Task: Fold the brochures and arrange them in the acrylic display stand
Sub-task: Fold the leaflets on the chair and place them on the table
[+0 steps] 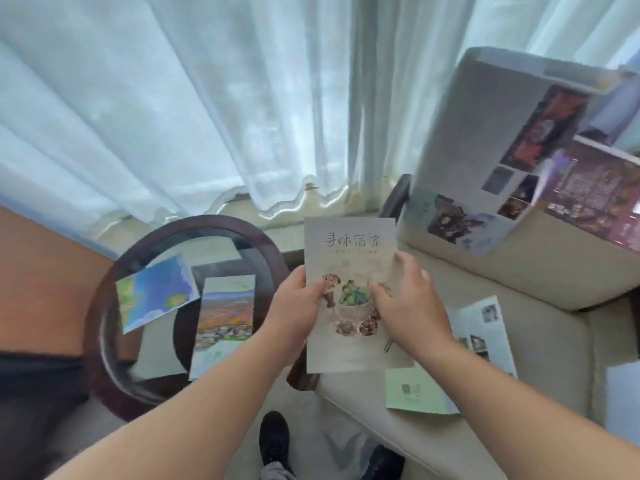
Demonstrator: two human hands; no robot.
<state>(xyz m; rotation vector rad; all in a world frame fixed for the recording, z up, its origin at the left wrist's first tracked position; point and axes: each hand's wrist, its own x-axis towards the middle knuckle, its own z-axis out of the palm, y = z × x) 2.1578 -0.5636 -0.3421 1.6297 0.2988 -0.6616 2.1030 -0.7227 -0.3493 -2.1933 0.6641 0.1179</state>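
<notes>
**Item:** beige paper brochure (349,251), dark lettering above a printed basket of greens.
- Held upright in the air just right of the round dark-wood, glass-topped bench (263,244), overlapping its rim.
- Shows one flat panel; cannot tell whether already folded.

**Grip:**
- Left hand (298,306) pinches the left edge, thumb on the printed face and fingers behind.
- Right hand (408,306) grips the right edge, thumb laid across the picture and the remaining fingers curled at the margin.

**Handling (judged):**
- Light, thin and flexible; likely droops if held by one corner.
- Probably smooth-coated, so slips between dry fingers.
- Takes a crease readily and keeps stray ones.
- Best held at opposite long edges, clear of the intended fold line.
- For slotting, best pinched near the top and lowered bottom edge first.

**On the bench:**
- Blue-and-green printed sheet (156,292).
- Tall landscape-print brochure (225,313) beside it.

**Right of the bench:**
- Cream sofa cushion (540,375).
- On it, a pale green folded leaflet (415,393) and a white leaflet with small photos (485,323).

**Farther right of the bench and higher:** tall pale acrylic display stand (467,133), blurred, with several brochures already in it.
</notes>
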